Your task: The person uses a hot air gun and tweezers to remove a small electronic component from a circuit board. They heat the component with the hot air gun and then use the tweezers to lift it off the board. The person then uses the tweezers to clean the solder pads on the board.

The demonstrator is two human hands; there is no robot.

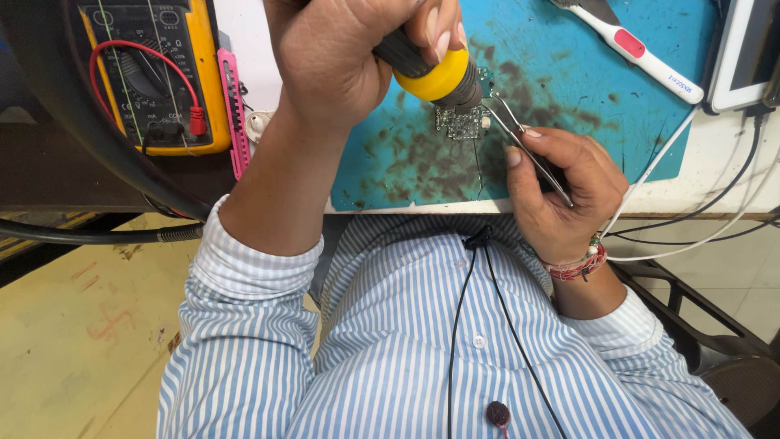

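My left hand [333, 57] grips a tool with a black and yellow handle [439, 77]; its dark tip points down at a small circuit board [459, 123]. The board lies on a stained blue mat [569, 97]. My right hand [561, 195] pinches thin metal tweezers [520, 134], whose tips reach the board's right edge just beside the tool's tip. A thin black wire runs from the board toward the table's front edge.
A yellow multimeter [154, 73] with a red lead sits at the left, with a pink cutter [236, 114] beside it. A white tool with a red button [634, 45] lies at the back right, near a white device [747, 57]. White and black cables [715, 211] trail off the right edge. A thick black hose [81, 146] curves past on the left.
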